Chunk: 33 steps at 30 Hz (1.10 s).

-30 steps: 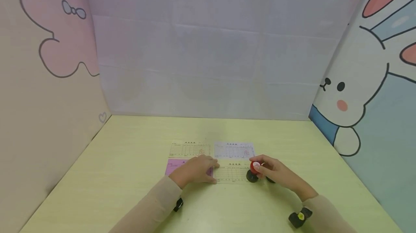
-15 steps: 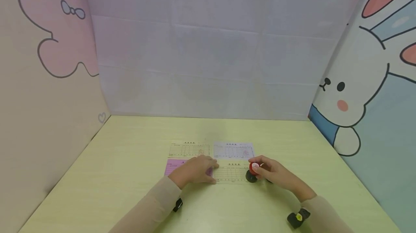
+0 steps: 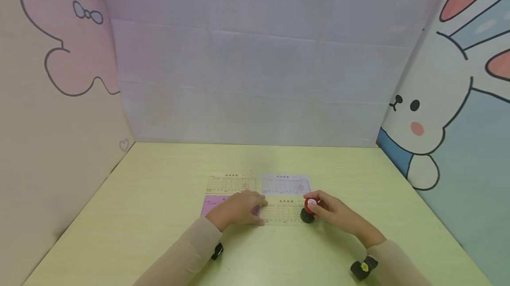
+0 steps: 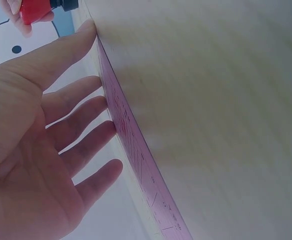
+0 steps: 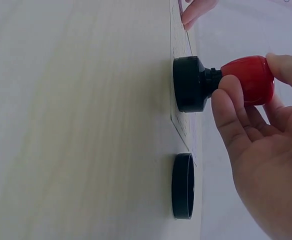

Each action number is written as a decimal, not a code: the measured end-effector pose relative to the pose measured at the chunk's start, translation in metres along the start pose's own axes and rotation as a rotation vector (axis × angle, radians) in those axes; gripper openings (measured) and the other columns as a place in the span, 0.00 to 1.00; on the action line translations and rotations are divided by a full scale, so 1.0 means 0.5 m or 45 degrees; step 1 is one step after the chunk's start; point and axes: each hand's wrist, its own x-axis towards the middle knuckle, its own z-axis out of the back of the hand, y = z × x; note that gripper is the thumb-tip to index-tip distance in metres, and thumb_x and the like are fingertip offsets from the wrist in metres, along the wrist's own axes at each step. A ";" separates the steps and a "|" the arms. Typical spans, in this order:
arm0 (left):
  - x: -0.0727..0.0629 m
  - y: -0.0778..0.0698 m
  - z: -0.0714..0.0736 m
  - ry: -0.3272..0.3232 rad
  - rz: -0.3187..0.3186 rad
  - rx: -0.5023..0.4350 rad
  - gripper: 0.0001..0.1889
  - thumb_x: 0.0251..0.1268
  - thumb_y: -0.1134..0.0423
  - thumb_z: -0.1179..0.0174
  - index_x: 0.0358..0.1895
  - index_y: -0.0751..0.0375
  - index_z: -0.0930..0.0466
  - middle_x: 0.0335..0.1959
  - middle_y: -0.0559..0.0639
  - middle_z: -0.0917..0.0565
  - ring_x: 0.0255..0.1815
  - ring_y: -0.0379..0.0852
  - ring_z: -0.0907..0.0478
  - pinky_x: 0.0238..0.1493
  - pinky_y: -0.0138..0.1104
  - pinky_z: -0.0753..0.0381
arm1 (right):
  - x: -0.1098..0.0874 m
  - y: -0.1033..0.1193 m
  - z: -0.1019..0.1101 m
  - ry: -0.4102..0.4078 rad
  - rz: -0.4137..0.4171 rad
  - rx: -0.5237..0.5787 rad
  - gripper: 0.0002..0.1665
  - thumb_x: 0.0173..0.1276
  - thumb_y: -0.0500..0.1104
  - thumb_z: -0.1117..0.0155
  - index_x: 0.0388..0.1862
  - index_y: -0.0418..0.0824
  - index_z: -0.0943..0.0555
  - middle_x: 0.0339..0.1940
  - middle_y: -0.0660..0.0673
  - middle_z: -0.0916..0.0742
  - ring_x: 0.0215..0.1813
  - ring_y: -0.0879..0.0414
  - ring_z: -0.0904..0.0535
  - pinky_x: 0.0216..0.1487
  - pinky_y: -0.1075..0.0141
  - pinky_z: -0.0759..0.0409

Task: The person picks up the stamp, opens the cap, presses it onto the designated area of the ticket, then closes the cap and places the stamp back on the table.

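Observation:
My right hand (image 3: 336,214) grips the red handle of a self-inking-looking round stamp (image 3: 311,206). In the right wrist view, thumb and fingers hold the red handle (image 5: 251,80), while the wide black base (image 5: 188,85) stands on or just at the surface of the paper form. The front right form (image 3: 282,213) is pale yellow with a printed grid. My left hand (image 3: 241,210) lies spread over the purple form (image 3: 212,205) and the yellow form's left edge. Its fingertips touch the paper, as the left wrist view shows along the purple sheet (image 4: 131,150).
A round black cap (image 5: 183,186) lies on the table near my right palm. Behind the hands lie another yellow form (image 3: 231,184) and a whitish form (image 3: 285,184), both with reddish marks. Cartoon-printed walls flank the pale wooden table (image 3: 167,166).
The head view has shifted slightly. Both hands keep nearly the same place, the right one still holding the stamp upright at the yellow form. The black cap is now hidden behind it.

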 end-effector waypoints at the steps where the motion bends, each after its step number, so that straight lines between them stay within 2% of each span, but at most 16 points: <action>1: 0.000 0.000 0.000 -0.001 -0.002 -0.003 0.29 0.60 0.49 0.28 0.63 0.56 0.20 0.68 0.51 0.24 0.70 0.52 0.30 0.70 0.46 0.32 | 0.000 -0.001 0.000 0.003 0.000 0.010 0.24 0.81 0.43 0.47 0.65 0.26 0.31 0.48 0.38 0.18 0.45 0.49 0.20 0.44 0.66 0.17; 14: 0.002 0.007 -0.008 0.001 0.008 -0.006 0.29 0.60 0.49 0.28 0.64 0.55 0.20 0.68 0.50 0.25 0.71 0.51 0.31 0.70 0.45 0.33 | -0.003 -0.001 -0.002 0.015 0.027 0.055 0.25 0.82 0.42 0.49 0.66 0.24 0.33 0.52 0.36 0.20 0.47 0.51 0.21 0.47 0.66 0.18; 23: 0.004 0.009 -0.008 -0.005 -0.002 0.006 0.29 0.61 0.49 0.29 0.64 0.54 0.20 0.68 0.50 0.25 0.71 0.51 0.31 0.71 0.44 0.34 | -0.004 0.000 0.002 0.034 0.049 0.062 0.23 0.82 0.40 0.51 0.67 0.24 0.34 0.49 0.37 0.20 0.45 0.49 0.22 0.45 0.66 0.19; 33: 0.003 0.008 -0.008 -0.001 -0.004 0.001 0.29 0.60 0.49 0.29 0.64 0.55 0.20 0.68 0.50 0.25 0.71 0.51 0.31 0.70 0.44 0.33 | -0.004 -0.005 0.000 0.043 0.030 0.098 0.24 0.82 0.40 0.51 0.67 0.24 0.35 0.51 0.36 0.21 0.48 0.49 0.22 0.47 0.67 0.19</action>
